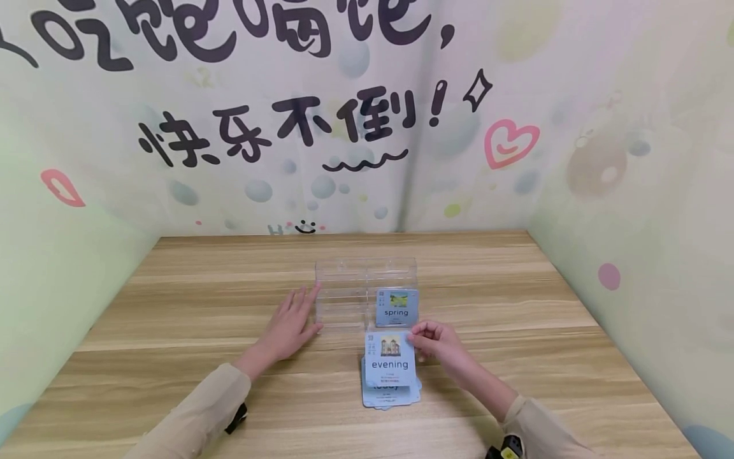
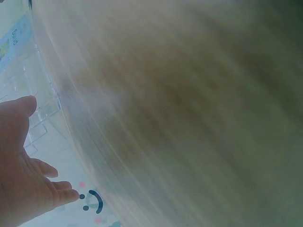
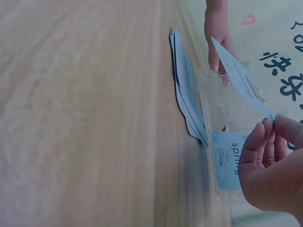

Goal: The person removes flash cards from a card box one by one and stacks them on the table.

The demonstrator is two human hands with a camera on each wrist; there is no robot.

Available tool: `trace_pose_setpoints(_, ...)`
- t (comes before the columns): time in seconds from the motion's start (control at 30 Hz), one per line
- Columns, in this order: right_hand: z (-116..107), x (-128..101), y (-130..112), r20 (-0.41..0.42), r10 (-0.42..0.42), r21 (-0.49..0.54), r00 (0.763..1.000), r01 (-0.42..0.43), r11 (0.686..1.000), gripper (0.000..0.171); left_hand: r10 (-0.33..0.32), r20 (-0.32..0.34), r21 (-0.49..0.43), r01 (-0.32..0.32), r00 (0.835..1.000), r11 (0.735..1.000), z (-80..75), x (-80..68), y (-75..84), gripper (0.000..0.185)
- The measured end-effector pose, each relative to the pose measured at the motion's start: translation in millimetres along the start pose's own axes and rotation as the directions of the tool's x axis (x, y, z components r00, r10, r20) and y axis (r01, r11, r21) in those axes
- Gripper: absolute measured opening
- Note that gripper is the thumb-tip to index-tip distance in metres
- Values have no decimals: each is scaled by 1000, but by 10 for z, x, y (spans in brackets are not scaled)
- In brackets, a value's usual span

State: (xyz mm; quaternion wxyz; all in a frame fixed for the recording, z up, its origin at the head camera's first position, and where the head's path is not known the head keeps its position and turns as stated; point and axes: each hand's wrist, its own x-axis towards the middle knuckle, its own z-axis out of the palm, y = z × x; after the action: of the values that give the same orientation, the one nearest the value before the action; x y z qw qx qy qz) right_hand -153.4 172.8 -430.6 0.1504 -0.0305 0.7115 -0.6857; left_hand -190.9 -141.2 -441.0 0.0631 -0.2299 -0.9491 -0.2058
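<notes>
My right hand (image 1: 438, 344) pinches the "evening" card (image 1: 390, 376) at its upper right corner, between thumb and fingertips. In the right wrist view that card is raised and tilted above a small stack of blue cards (image 3: 187, 90). The stack's top card (image 1: 390, 398) is partly covered by the held one in the head view. A clear plastic rack (image 1: 341, 293) with compartments lies beyond the stack. The "spring" card (image 1: 397, 317) sits in its lower right compartment. My left hand (image 1: 291, 324) rests with fingers spread along the rack's left side.
The rack and cards are on a wood-grain table (image 1: 229, 287). A printed fabric wall (image 1: 367, 197) rises behind the table's far edge, with pale side walls left and right. Dark straps show at both sleeves.
</notes>
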Motion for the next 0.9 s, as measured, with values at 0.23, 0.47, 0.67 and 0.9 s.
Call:
trace_pose_setpoints(0.23,-10,-27,42,40,28,5,999,-28,1000,10,0,0,-6,0,1000,1000,-8,1,6,78)
trace_pose_setpoints(0.47,11,-53,103,38,74,-40,997,-73,997,16,3,-3,-1,-3,1000,1000,-13,-4,11,78)
trace_pose_setpoints(0.67,32,-40,157,20,91,-46,996,-90,995,14,1,-3,3,-1,1000,1000,-18,-5,18,78)
trace_pose_setpoints(0.9,52,-56,165,17,93,-36,996,-92,995,14,2,-3,-1,-2,1000,1000,-17,-8,17,78)
